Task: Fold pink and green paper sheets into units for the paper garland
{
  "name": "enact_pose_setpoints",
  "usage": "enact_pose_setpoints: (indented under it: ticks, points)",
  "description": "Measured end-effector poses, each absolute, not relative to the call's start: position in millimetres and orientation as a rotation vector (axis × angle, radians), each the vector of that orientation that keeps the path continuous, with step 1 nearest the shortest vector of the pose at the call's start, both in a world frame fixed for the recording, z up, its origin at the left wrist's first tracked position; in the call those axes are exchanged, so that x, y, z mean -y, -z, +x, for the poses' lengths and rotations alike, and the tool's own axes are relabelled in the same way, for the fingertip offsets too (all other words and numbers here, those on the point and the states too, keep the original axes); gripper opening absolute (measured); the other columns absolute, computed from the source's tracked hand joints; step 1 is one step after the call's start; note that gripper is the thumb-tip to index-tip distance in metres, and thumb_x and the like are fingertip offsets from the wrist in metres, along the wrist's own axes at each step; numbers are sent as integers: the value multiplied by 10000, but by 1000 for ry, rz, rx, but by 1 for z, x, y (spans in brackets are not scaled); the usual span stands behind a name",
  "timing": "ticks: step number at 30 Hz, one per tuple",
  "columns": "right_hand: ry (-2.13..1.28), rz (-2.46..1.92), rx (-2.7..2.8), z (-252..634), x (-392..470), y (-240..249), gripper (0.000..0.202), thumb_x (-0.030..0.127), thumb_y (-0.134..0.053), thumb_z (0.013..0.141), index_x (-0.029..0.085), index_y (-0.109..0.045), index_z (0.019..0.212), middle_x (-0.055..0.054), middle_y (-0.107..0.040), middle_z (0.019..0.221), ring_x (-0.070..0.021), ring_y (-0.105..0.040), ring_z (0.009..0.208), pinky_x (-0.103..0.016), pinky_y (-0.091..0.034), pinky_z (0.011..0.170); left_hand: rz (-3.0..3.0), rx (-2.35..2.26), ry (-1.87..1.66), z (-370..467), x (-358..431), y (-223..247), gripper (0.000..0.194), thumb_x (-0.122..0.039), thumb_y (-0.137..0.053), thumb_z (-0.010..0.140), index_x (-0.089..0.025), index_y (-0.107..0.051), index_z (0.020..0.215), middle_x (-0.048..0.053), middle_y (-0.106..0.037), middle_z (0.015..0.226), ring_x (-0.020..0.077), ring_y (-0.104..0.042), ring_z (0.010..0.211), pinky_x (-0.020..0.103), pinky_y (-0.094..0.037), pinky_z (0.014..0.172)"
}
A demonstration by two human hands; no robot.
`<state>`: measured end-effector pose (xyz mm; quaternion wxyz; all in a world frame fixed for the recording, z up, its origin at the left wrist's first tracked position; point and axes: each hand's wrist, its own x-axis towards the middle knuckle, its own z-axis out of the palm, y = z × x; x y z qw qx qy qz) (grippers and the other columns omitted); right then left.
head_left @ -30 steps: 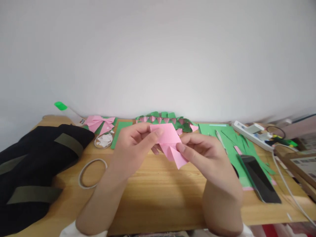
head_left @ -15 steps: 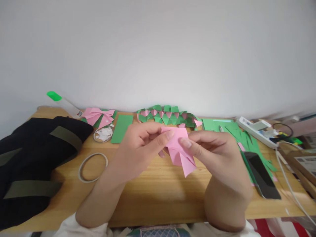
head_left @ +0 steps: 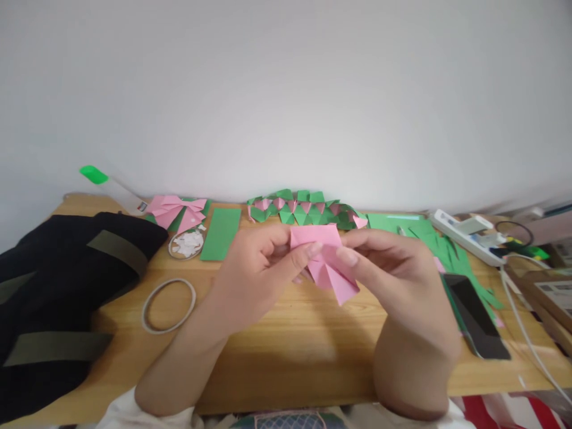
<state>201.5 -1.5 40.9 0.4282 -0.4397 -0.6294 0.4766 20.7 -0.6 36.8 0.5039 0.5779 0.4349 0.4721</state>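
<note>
Above the middle of the wooden table [head_left: 286, 351], both hands grip one piece of folded pink paper [head_left: 319, 235]. My left hand [head_left: 263, 274] pinches its left side, thumb on the front face and fingers behind. On the right side, my right hand [head_left: 388, 268] is closed on the paper, its thumb pressing near the folds. A creased, pointed flap hangs down between the thumbs. The fingers behind the paper are mostly hidden.
Along the wall lie a green and pink paper garland [head_left: 304, 208], a pink paper bow [head_left: 176, 211] and a green sheet [head_left: 221, 233]. A tape ring [head_left: 145, 313] and dark cloth [head_left: 67, 286] are left. A phone [head_left: 478, 316] and power strip [head_left: 467, 237] lie right.
My thumbs have shifted slightly on the pink paper, and its lower flap has tilted up and a little to the right. Both hands keep hold of it.
</note>
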Motion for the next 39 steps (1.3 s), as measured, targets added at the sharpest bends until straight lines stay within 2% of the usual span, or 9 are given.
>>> enact_pose_setpoints:
  ticks: [2, 4, 8, 11, 14, 19, 30, 35, 39]
  points:
    - [-1200, -1071, 1649, 203, 3, -42, 305, 295, -834, 693, 250, -727, 975, -8, -754, 855, -173, -679, 767, -293, -546, 678, 1369, -1094, -1224, 21, 1, -36, 110, -237, -683, 829, -206, -734, 737, -45, -719, 610, 97, -658, 541, 151, -514, 487]
    - [-1152, -1073, 1718, 203, 5, -41, 499, 215, -886, 602, 268, -693, 1059, -5, -747, 974, -193, -677, 881, -322, -539, 805, 1343, -1121, -1292, 21, 2, -35, 100, -264, -687, 834, -207, -750, 781, -42, -723, 612, 102, -658, 533, 163, -525, 493]
    - [-983, -1060, 1676, 199, 8, -36, 225, 103, -728, 762, 245, -694, 933, 2, -709, 873, -155, -641, 765, -291, -513, 698, 1344, -1112, -1317, 23, 5, -33, 137, -296, -685, 847, -199, -752, 778, -35, -728, 616, 104, -664, 534, 167, -528, 495]
    - [-936, -1049, 1634, 197, 9, -34, 112, 128, -707, 802, 233, -697, 840, 1, -682, 787, -147, -606, 708, -282, -484, 638, 1348, -1098, -1303, 25, 6, -33, 161, -320, -680, 853, -195, -752, 781, -24, -734, 629, 119, -681, 542, 184, -547, 503]
    - [-913, -1066, 1602, 196, 9, -35, 67, 176, -719, 818, 241, -706, 810, 7, -681, 763, -144, -604, 700, -284, -480, 646, 1359, -1080, -1276, 26, 7, -33, 139, -306, -688, 844, -205, -762, 784, -21, -743, 645, 128, -694, 561, 191, -566, 519]
    - [-902, -1081, 1551, 196, 10, -36, 57, 233, -710, 841, 252, -708, 788, 18, -688, 747, -137, -620, 694, -279, -500, 659, 1359, -1006, -1189, 28, 7, -32, 117, -276, -698, 835, -221, -773, 906, -3, -790, 787, 157, -742, 687, 214, -605, 613]
    - [-926, -1063, 1514, 192, 12, -35, 86, 246, -699, 858, 257, -700, 772, 21, -684, 720, -141, -606, 679, -286, -500, 657, 1359, -892, -1190, 29, 9, -31, 149, -205, -625, 883, -224, -772, 862, -25, -789, 807, 130, -745, 743, 181, -601, 663]
    - [-876, -1078, 1564, 193, 12, -37, 264, 280, -611, 925, 256, -662, 668, 21, -635, 631, -146, -579, 660, -351, -490, 843, 1331, -936, -1203, 29, 8, -31, 125, -204, -669, 851, -228, -777, 909, -20, -790, 799, 144, -746, 716, 206, -614, 655]
    - [-829, -1106, 1590, 192, 11, -38, 315, 315, -582, 939, 240, -634, 638, 19, -608, 612, -138, -536, 601, -369, -480, 868, 1298, -921, -1216, 29, 6, -31, 88, -202, -690, 831, -226, -775, 827, -32, -773, 713, 133, -729, 634, 202, -608, 609]
